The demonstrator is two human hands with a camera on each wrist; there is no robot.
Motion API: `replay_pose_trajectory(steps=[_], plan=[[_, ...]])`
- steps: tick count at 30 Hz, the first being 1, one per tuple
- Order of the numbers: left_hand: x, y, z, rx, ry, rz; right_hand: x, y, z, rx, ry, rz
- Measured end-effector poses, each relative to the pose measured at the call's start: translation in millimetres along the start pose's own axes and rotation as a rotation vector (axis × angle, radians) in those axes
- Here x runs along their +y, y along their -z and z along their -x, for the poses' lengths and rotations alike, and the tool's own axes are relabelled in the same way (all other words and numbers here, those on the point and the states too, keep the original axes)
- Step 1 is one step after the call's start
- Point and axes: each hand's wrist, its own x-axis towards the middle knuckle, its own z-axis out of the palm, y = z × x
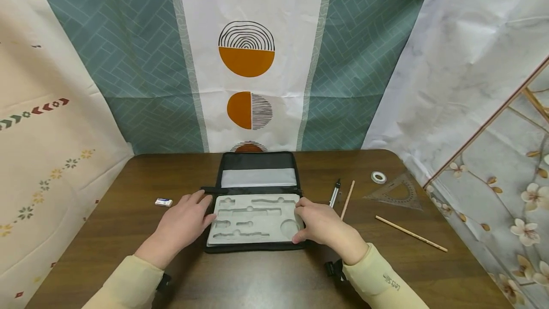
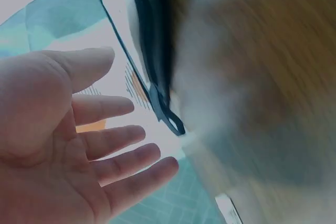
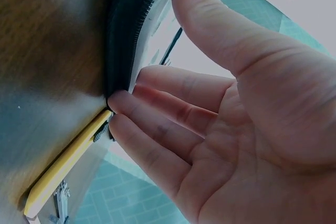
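A black zippered case point(image 1: 259, 160) lies spread on the table, its lid folded back. In its near half sits a pale grey moulded tray point(image 1: 270, 225) with bare shaped recesses. My left hand point(image 1: 182, 223) is at the case's left side, fingers loosely extended; its palm shows bare in the left wrist view, beside the zipper end loop point(image 2: 170, 121). My right hand point(image 1: 323, 223) touches the right edge of the case, thumb near the front corner of the tray. In the right wrist view its slightly bent fingertips point(image 3: 122, 100) rest against the zippered rim.
Beside the right fingers lies a yellow cutter knife point(image 3: 68, 163). A compass point(image 1: 335, 193), two thin wooden sticks, one upper point(image 1: 348, 200) and one lower point(image 1: 411, 233), a tape roll point(image 1: 374, 179) and a clear set square point(image 1: 381, 195) lie at right. A small eraser point(image 1: 164, 202) is at left.
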Motion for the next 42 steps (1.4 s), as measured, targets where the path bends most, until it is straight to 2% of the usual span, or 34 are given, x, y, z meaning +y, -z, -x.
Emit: replay_pose_trajectory(steps=[5,11,20,31,36,42], plan=[[-12.6,2.3,4.3,0.040,-0.024,-0.039,1,0,0.0,-0.005,-0.007,-0.004],[-29.6,3.5,7.2,0.057,-0.052,-0.081,1,0,0.2,0.003,0.003,0.004],[-53.4,4.6,10.3,0.068,-0.045,-0.137,0,1,1.2,0.004,-0.008,0.002],[-82.4,0.5,12.3,0.053,-0.038,-0.124,1,1,3.3,0.003,-0.004,0.007],[-93.7,0.5,16.8,0.048,-0.059,-0.100,1,-2,3.8,0.013,0.024,0.014],[-104.9,-0.3,16.4,0.046,-0.079,-0.092,0,-1,2.6,0.003,0.004,0.012]])
